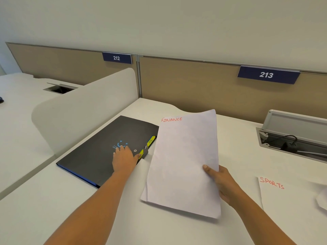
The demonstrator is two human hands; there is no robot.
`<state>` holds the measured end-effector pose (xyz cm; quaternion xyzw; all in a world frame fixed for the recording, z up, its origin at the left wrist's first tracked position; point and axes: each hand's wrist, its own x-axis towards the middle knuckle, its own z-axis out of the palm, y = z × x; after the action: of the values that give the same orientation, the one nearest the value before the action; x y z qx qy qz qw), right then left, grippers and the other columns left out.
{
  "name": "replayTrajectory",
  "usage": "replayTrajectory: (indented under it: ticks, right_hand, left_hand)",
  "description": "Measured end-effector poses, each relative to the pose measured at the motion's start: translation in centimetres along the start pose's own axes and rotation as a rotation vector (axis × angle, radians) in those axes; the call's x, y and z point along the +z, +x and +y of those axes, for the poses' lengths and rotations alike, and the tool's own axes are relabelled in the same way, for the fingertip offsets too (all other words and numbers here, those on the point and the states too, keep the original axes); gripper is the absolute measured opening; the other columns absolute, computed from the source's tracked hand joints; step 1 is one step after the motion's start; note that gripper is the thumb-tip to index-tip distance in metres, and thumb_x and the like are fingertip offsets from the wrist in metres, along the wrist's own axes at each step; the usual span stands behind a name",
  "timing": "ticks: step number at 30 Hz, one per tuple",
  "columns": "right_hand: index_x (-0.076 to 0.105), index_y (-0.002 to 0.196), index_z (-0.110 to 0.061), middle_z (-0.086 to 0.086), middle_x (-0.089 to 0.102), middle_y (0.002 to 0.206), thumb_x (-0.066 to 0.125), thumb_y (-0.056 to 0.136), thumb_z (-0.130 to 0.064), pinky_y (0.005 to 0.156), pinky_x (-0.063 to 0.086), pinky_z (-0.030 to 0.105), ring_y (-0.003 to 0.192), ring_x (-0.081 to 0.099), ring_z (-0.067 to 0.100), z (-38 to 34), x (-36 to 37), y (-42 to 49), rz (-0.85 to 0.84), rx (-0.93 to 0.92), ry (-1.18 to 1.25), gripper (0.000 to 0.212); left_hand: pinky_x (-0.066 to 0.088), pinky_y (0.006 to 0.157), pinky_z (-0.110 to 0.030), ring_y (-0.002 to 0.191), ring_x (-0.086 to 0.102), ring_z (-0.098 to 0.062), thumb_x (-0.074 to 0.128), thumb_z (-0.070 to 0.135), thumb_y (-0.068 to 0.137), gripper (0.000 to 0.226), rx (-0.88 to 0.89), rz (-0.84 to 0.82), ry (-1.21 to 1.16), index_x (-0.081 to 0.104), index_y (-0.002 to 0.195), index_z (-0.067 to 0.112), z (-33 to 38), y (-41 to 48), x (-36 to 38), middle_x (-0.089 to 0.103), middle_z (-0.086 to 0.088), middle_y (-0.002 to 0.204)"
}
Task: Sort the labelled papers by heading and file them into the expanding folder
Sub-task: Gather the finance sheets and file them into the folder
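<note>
1. The right hand (219,181), nearest the camera, pinches the right edge of the FINANCE paper (184,156), held lifted just beside the folder.
2. The left hand (123,158) rests fingers-flat on the black expanding folder (95,152), thumb at its yellow tabs (151,139).
3. The SPORTS paper (283,197) lies on the desk (159,230), unfiled.
4. Likely midway: FINANCE is not yet inserted, and what the folder already holds is hidden.

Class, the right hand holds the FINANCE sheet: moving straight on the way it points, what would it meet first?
The right hand points forward-left, so it would likely reach the black folder at its yellow-tabbed edge first, near the left hand; depth is uncertain.
</note>
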<state>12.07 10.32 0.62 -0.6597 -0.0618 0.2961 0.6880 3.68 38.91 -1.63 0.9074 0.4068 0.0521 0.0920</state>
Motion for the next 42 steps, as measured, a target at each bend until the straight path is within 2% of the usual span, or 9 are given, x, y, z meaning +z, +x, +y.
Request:
replayTrajectory:
  ticks: [13,19,22,28,30,33,36,38,42]
  right_hand:
    - [0.062,0.103,-0.012,0.009,0.071,0.101,0.054,0.093,-0.017,0.081,0.055,0.040,0.090,0.068,0.027,-0.3,0.3,0.4,0.022,0.022,0.003,0.014]
    - [0.063,0.098,-0.014,0.008,0.070,0.100,0.053,0.094,-0.016,0.081,0.054,0.038,0.089,0.067,0.025,-0.7,0.3,0.5,0.044,0.012,0.023,0.011]
    - [0.060,0.108,-0.009,0.007,0.068,0.102,0.052,0.094,-0.015,0.079,0.053,0.036,0.090,0.066,0.025,-0.9,0.5,0.5,0.066,-0.002,0.055,0.017]
    - [0.053,0.116,-0.008,0.007,0.066,0.100,0.044,0.095,-0.003,0.074,0.050,0.035,0.087,0.062,0.026,-1.5,1.0,0.5,0.079,0.028,0.127,0.023]
    - [0.054,0.112,-0.008,0.005,0.066,0.095,0.044,0.095,-0.002,0.071,0.049,0.034,0.084,0.062,0.024,-2.0,0.9,0.3,0.073,0.027,0.142,0.021]
    - [0.053,0.112,-0.007,0.005,0.065,0.093,0.043,0.095,-0.001,0.068,0.048,0.033,0.082,0.062,0.024,-2.4,0.7,0.1,0.086,0.020,0.170,0.020]
    - [0.053,0.113,-0.007,0.005,0.065,0.094,0.044,0.095,-0.002,0.069,0.048,0.033,0.083,0.062,0.024,-2.4,0.6,0.0,0.090,0.025,0.175,0.021]
    - [0.053,0.113,-0.007,0.005,0.065,0.093,0.044,0.095,-0.002,0.069,0.049,0.034,0.083,0.062,0.024,-2.4,0.7,-0.1,0.090,0.027,0.174,0.020]
    - [0.053,0.111,-0.007,0.004,0.065,0.092,0.044,0.095,-0.002,0.069,0.049,0.033,0.081,0.061,0.023,-2.3,0.8,-0.2,0.079,0.019,0.171,0.020]
  left_hand:
    - [0.032,0.108,-0.046,0.132,0.034,-0.041,0.024,0.026,0.103,0.045,0.074,-0.110,0.324,0.034,0.136,-0.002,0.5,0.5,0.7,0.035,-0.026,0.142]
    - [0.049,0.088,-0.032,0.107,0.059,-0.026,0.043,0.006,0.095,0.026,0.232,-0.056,0.481,0.047,0.121,0.002,-0.2,0.3,-0.3,0.059,-0.013,0.116]
    - [0.050,0.085,-0.027,0.099,0.064,-0.020,0.044,0.006,0.096,0.022,0.268,-0.047,0.501,0.049,0.117,0.005,-0.3,0.4,-1.2,0.063,-0.010,0.111]
    - [0.045,0.096,-0.028,0.107,0.062,-0.020,0.047,0.009,0.096,0.028,0.248,-0.086,0.415,0.049,0.124,0.006,-0.2,0.1,-2.9,0.062,-0.011,0.119]
    - [0.047,0.092,-0.026,0.101,0.064,-0.020,0.047,0.011,0.096,0.029,0.237,-0.055,0.342,0.047,0.125,0.006,-0.4,-0.1,-3.1,0.063,-0.010,0.115]
    - [0.050,0.077,-0.024,0.077,0.060,-0.017,0.046,0.010,0.096,0.038,0.227,0.040,0.093,0.036,0.133,0.009,-0.6,-0.5,-3.0,0.058,-0.009,0.089]
    - [0.049,0.082,-0.035,0.085,0.060,-0.029,0.036,0.018,0.100,0.042,0.281,-0.027,-0.048,0.027,0.142,0.018,-0.7,-0.8,-2.6,0.061,-0.017,0.097]
    - [0.049,0.083,-0.034,0.084,0.060,-0.027,0.037,0.016,0.100,0.049,0.303,-0.050,0.006,0.019,0.145,0.026,-0.7,-0.9,-2.1,0.061,-0.014,0.100]
    - [0.047,0.064,-0.027,0.057,0.044,-0.012,0.043,0.003,0.095,0.073,0.215,0.003,0.071,-0.001,0.150,0.023,-0.3,-0.9,-1.2,0.047,-0.005,0.074]
